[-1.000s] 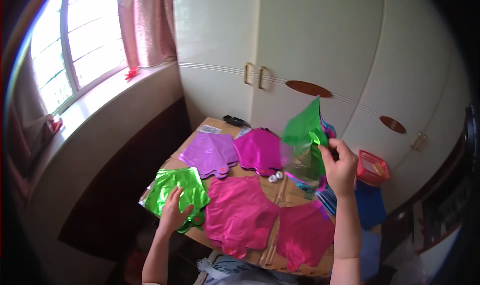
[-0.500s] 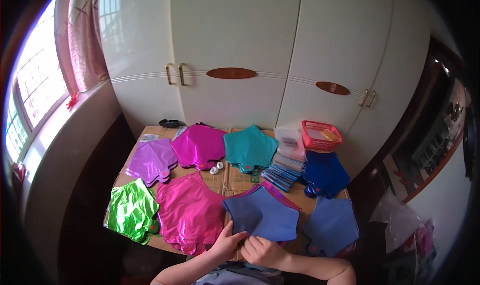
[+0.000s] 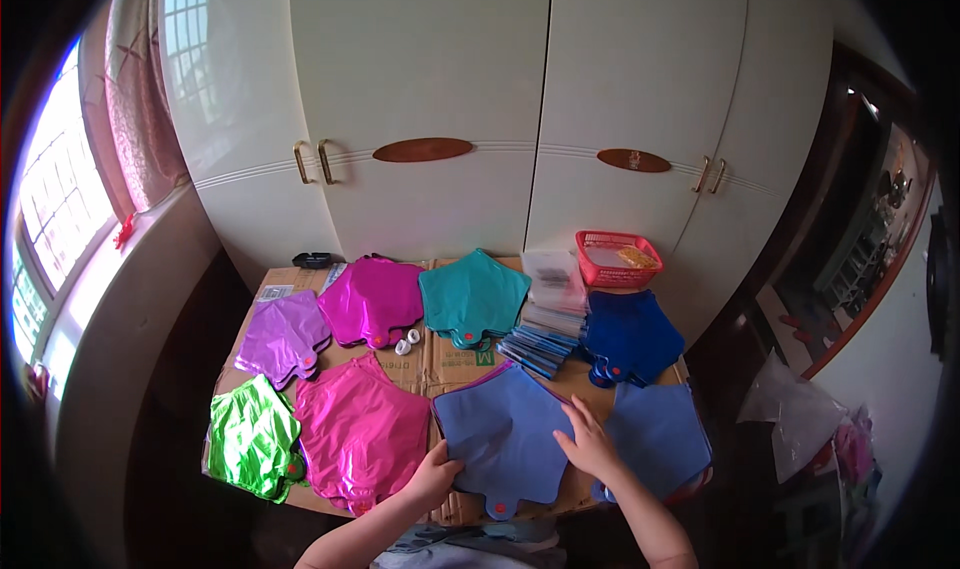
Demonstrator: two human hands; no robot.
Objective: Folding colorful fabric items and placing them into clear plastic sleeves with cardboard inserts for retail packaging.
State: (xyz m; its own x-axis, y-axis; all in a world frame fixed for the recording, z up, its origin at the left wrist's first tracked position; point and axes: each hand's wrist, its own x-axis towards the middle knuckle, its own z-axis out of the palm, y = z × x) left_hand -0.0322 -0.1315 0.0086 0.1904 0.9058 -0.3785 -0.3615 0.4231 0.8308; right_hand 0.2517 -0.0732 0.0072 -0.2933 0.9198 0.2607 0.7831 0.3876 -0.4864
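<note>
A flat blue star-shaped foil balloon [image 3: 505, 434] lies in front of me on a stack, its rounded tab with a red dot pointing at me. A purple edge shows beneath its top. My left hand [image 3: 436, 475] pinches its lower left edge, thumb on top. My right hand [image 3: 590, 441] lies on its right edge with fingers stretched out and apart. A matching blue balloon pile [image 3: 655, 439] is just right of that hand. Left of my left hand lies a shiny pink balloon [image 3: 362, 424].
Cardboard [image 3: 405, 369] covers the table. Around it lie green [image 3: 250, 437], lilac [image 3: 282, 337], magenta [image 3: 372, 299], teal [image 3: 474, 297] and dark blue [image 3: 632, 337] balloon piles. Flat packets [image 3: 545, 337], a red basket [image 3: 618, 259] and small white round pieces [image 3: 407, 342] sit among them. A cabinet [image 3: 420, 69] stands behind.
The blue balloon now lies flat, with its tab showing. My hands were together at its near edge; the right has moved to its right edge and opened. The whole view has shifted slightly.
</note>
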